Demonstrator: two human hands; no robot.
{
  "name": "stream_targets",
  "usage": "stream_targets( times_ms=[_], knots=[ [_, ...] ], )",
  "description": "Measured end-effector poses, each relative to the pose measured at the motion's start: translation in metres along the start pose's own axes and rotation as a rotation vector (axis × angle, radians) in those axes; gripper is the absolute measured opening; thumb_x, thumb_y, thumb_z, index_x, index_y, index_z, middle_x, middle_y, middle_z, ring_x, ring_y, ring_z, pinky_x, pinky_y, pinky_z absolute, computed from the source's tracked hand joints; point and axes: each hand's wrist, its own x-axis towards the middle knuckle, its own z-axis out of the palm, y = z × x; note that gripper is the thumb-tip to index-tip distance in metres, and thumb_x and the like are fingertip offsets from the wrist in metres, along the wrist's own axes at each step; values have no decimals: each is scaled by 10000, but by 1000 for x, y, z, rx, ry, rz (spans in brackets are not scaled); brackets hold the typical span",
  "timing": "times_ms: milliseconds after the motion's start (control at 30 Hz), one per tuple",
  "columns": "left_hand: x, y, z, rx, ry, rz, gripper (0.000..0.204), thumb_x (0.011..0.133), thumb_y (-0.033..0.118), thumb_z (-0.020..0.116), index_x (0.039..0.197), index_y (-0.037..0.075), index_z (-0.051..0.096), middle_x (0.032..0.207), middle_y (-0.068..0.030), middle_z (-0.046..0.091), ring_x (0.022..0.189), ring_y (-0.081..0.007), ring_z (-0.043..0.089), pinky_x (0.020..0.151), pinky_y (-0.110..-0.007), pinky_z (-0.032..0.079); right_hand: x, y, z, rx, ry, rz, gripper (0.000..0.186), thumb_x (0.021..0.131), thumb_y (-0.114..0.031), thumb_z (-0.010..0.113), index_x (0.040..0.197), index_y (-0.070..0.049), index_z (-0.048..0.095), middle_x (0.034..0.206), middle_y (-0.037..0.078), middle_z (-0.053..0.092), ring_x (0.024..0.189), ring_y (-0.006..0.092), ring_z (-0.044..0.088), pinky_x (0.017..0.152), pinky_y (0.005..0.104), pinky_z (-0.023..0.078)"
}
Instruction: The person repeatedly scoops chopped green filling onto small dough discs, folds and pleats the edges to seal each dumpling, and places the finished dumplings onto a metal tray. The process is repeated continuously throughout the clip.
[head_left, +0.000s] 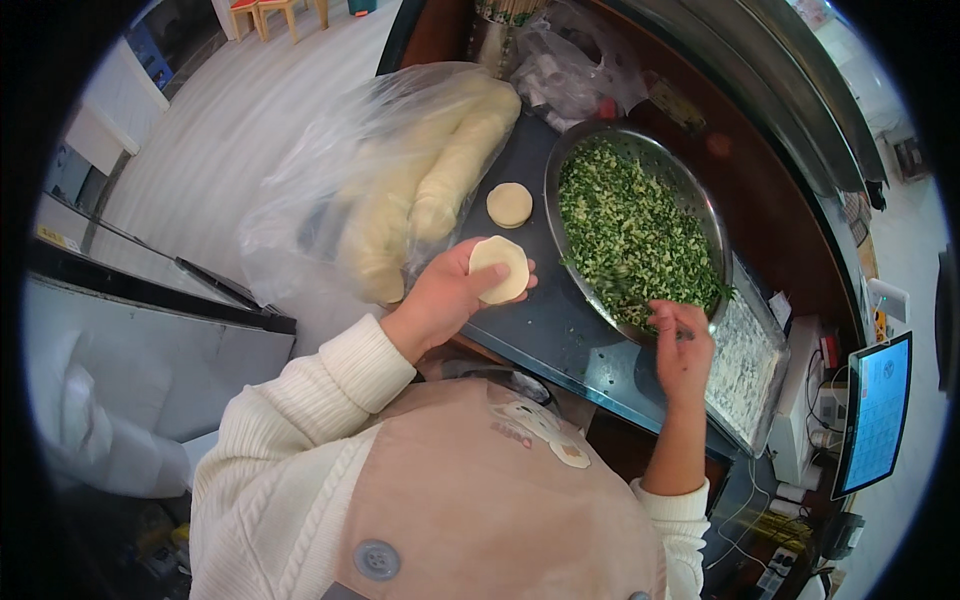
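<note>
In my left hand [447, 298] lies a round, pale dough wrapper [499, 270], with my thumb across its face and my fingers beneath it. A small stack of the same dough wrappers [509, 205] sits on the dark counter just beyond. My right hand [684, 345] is closed at the near rim of a large metal bowl [551, 190] of chopped green filling [635, 225]. It grips a slim utensil, whose tip is down in the filling; its exact kind is hard to make out.
Long rolls of dough [465, 160] in a clear plastic bag fill the counter's left side. Behind the bowl is another plastic bag [575, 70]. A flour-dusted tray [745, 370] lies to the right, near a lit screen [876, 412]. The counter [560, 350] has a front edge close to me.
</note>
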Motion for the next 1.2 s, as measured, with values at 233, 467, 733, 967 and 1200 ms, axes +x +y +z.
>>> stream_targets(
  times_ms=[233,467,733,967,1200],
  knots=[
    [5,-2,-1,-43,74,-121,271,951,174,601,1159,2,574,1044,-121,653,949,-205,657,828,-348,553,9,11,-38,-12,62,-38,146,921,-127,610,970,-42,718,831,82,686,870,244,614,785,342,487],
    [13,-4,11,21,203,-142,260,924,143,633,1125,11,533,1002,-105,629,916,-213,642,790,-346,557,11,-3,-31,-123,-118,-289,108,844,-55,662,936,-41,718,814,101,679,817,288,584,744,365,488],
    [21,21,14,-193,221,-129,370,1021,277,430,1212,-35,485,1083,-142,601,999,-237,610,903,-373,508,-21,-10,-43,160,-74,-49,122,907,-81,619,934,0,706,823,86,679,810,211,597,712,311,479],
    [37,42,39,-378,56,-169,398,1025,219,369,1278,-82,423,1217,-232,571,1148,-331,573,1015,-431,452,-22,3,-12,699,166,427,283,986,-217,559,1022,31,687,814,67,684,735,100,548,714,241,440],
    [67,18,87,-294,52,-240,307,1017,155,380,1203,-61,493,1155,-164,586,1078,-272,588,967,-398,472,-22,-4,-15,648,288,186,254,979,-194,545,983,16,689,847,78,690,816,155,559,761,296,444]
  ],
)
